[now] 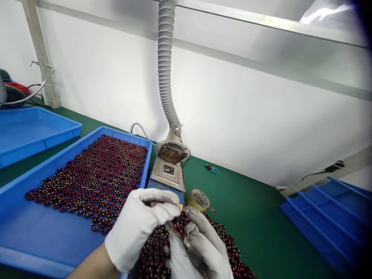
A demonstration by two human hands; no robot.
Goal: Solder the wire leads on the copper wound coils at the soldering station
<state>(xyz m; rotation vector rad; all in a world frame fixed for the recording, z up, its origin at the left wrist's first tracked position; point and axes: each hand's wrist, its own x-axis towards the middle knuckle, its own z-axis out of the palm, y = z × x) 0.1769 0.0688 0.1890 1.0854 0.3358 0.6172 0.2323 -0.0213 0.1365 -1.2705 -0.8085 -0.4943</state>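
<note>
Both hands wear white gloves and meet low in the middle of the view. My left hand (142, 223) is closed, its fingertips pinched together against a small black and red wire-wound ring (180, 224). On the other side of that ring, my right hand (207, 242), in a greyer glove, has its fingers curled closed on it. The exact grip is partly hidden by the fingers. Under and around the hands lies a pile of similar rings (154, 252), dark with red and copper-coloured specks, spreading to the right behind my right hand.
A blue tray (43, 228) on the left holds many such rings in rows. Another blue tray (37, 143) lies behind it. A metal-topped heater box (168, 174) stands below a grey duct (166, 58). Beside it are a yellow tin (194, 201) and blue-handled pliers (211, 168).
</note>
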